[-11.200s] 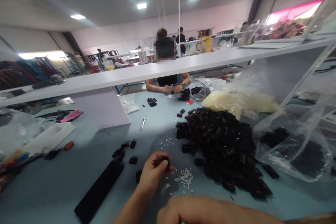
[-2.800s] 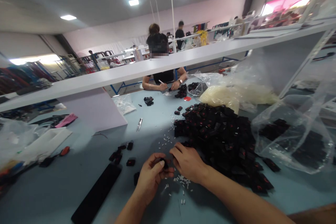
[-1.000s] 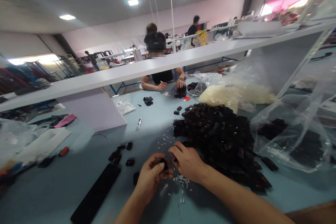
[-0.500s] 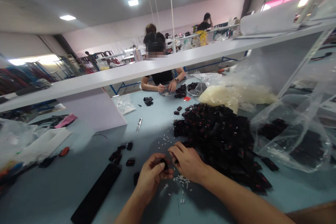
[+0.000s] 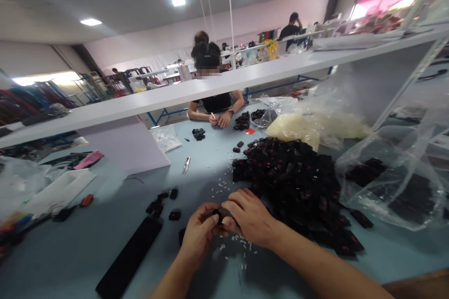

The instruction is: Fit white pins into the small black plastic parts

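In my left hand [image 5: 197, 234] a small black piece [image 5: 218, 216] is pinched between thumb and fingers. My right hand [image 5: 251, 217] meets it from the right, thumb and fingertips closed at the piece's edge; the fingers partly hide it. Under both hands lie scattered small white bits [image 5: 242, 242]. A large heap of black pieces with red marks [image 5: 291, 177] rises just beyond and right of my right hand. Several loose black pieces [image 5: 174, 215] rest left of my left hand, near a long black strip [image 5: 129, 259].
Thread snips [image 5: 186, 165] lie on the blue-grey table [image 5: 199, 163]. A white shelf [image 5: 168, 91] crosses above it. Clear plastic bags [image 5: 393, 177] and a yellowish bag [image 5: 315, 126] stand at the right. Across the table sits a person [image 5: 215, 103], hands over the tabletop.
My right hand has moved slightly left and closed in on the black piece, its thumb now against it. The person opposite has drawn their hands closer together.
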Demonstrator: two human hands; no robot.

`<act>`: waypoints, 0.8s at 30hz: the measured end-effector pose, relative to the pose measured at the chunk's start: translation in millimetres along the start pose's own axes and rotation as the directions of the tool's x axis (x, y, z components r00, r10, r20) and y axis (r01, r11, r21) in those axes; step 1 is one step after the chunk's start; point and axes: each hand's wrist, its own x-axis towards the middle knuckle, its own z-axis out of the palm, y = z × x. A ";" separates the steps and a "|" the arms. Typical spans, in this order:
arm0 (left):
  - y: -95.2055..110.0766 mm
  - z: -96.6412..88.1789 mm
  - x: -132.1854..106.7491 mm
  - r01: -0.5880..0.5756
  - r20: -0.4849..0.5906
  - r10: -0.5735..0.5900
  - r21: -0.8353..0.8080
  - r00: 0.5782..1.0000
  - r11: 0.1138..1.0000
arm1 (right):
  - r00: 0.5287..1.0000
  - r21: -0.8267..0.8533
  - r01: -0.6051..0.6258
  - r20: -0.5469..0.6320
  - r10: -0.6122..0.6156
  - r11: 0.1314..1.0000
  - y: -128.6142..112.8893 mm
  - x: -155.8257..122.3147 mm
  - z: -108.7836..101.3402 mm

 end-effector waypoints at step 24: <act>-3.9 -2.3 4.5 -0.080 -0.057 0.078 -0.042 0.995 0.996 | 0.991 0.314 -0.107 -0.042 0.126 0.943 6.1 -0.9 -1.2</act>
